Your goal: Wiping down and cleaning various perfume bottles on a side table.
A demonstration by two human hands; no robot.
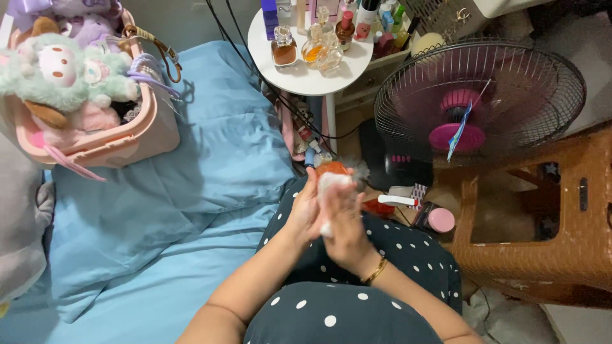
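Observation:
Both my hands meet over my lap, above a dark dress with white dots. My left hand [305, 207] and my right hand [344, 220] are wrapped together around a small white bottle with an orange top [331, 175]. The bottle stands roughly upright between my palms, and most of its body is hidden by my fingers. A gold bracelet [376, 272] circles my right wrist.
A round white side table [306, 76] with perfume bottles stands ahead. A pink-hubbed electric fan [478, 102] is at the right, over a brown wicker stool [542, 229]. A pink basket of plush toys [83, 121] sits on the blue bedsheet [159, 223]. Small cosmetics [437, 218] lie on the floor.

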